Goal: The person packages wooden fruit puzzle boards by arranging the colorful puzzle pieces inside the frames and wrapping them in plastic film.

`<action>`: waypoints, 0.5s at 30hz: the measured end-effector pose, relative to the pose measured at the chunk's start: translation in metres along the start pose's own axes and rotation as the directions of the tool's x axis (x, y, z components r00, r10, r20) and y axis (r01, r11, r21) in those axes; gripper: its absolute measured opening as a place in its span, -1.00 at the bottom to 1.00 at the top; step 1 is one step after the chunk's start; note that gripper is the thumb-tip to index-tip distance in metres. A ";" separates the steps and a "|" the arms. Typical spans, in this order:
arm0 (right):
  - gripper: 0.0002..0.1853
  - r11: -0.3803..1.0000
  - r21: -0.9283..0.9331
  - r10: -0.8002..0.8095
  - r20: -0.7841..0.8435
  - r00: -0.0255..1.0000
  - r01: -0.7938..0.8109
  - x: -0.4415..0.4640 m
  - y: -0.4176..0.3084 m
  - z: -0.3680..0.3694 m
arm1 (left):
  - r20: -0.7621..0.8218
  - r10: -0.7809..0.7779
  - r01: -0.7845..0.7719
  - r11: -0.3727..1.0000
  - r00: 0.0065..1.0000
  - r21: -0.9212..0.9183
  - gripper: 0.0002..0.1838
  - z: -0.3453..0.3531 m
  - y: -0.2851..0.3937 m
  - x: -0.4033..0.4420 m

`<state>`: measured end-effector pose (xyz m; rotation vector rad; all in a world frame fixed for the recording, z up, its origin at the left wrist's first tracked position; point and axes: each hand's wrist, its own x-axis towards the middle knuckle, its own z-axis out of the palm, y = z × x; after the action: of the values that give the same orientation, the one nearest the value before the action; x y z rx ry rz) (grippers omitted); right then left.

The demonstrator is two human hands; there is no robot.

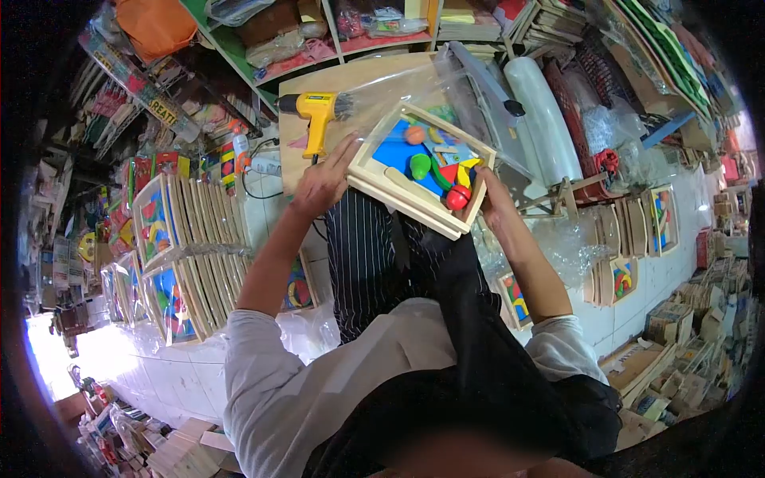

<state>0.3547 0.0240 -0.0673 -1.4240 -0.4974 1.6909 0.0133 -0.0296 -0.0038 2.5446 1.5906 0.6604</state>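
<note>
A shallow wooden puzzle box (410, 191) with a blue base is held tilted over my lap. Colourful fruit-shaped pieces lie in it, among them a green pear piece (420, 166) and a red round piece (458, 197). My left hand (323, 182) is closed on the box's left edge. On the opposite side, my right hand (496, 199) grips the right edge, its fingertips partly hidden by the frame. Clear plastic film (398, 80) stretches from the box towards the back of the table. A yellow heat gun (317, 115) lies just beyond my left hand.
The wooden tabletop (287, 131) carries a grey bar-shaped device (486, 88) and a roll of clear plastic (546, 119) stands beside it. Stacks of similar puzzle boxes (203, 215) are at the left, with more boxes (629, 231) at the right. Shelves (382, 41) line the back.
</note>
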 end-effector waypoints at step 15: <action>-0.69 0.960 0.274 -0.063 0.043 0.997 0.049 0.045 0.028 0.122 | 0.133 0.057 -0.030 0.980 0.989 -0.196 -0.24 0.029 0.054 -0.017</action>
<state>0.2311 0.0703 -0.0827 -1.1595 -0.3139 1.6813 0.0633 -0.0646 -0.0205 2.4317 1.3599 0.5961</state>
